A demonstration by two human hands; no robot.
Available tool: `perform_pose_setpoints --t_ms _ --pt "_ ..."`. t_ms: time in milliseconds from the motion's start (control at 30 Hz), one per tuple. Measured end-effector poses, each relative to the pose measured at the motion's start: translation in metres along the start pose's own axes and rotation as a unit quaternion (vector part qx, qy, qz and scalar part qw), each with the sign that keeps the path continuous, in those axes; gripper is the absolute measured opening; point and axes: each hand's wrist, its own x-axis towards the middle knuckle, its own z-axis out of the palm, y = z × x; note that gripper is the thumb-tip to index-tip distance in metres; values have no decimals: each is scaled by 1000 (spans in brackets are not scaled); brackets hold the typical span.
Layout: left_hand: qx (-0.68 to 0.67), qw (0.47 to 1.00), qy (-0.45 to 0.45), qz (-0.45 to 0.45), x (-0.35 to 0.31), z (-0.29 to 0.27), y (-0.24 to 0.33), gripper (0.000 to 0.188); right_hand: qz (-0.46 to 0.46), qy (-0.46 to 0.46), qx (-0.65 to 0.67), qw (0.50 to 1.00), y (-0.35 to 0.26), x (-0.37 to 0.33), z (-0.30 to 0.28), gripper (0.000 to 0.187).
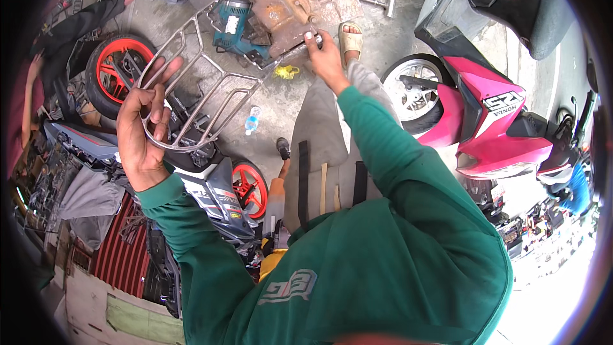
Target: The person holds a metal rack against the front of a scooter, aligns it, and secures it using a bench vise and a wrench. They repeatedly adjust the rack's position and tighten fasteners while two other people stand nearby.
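My left hand [145,118] is raised at the left, fingers closed round the curved end of a silver tubular metal rack [203,53]. The rack's rods and cross loops reach right, toward the bench. At the upper middle, my right hand [328,61] is at the near right corner of a rusty steel vise [281,16]. Its fingers curl over a small metal part there, mostly hidden by them. Left of the vise lies a teal power tool [234,24], partly seen behind the rack.
A motorcycle with red-orange wheels [120,70] stands at the left, a pink one [488,112] at the right. On the concrete floor are a yellow plastic scrap [286,72] and a bottle with a blue label [253,121]. A hammer [388,6] lies past the vise. Other people are nearby.
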Motion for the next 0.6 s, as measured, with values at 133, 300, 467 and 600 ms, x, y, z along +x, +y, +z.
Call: perform_pose_setpoints --t_ms 133,300,467,600 --pt "-19 1000 7 -12 0 -11 -1 55 -19 -14 32 999 20 11 -2 43" --pt "-32 999 6 -33 -1 -35 -5 60 -48 1 140 989 38 7 0 37" --pt "28 995 97 -17 -5 -42 -5 64 -65 -34 199 977 28 4 -4 41" --pt "107 993 54 15 5 -27 -26 62 30 -51 51 997 17 5 -14 38"
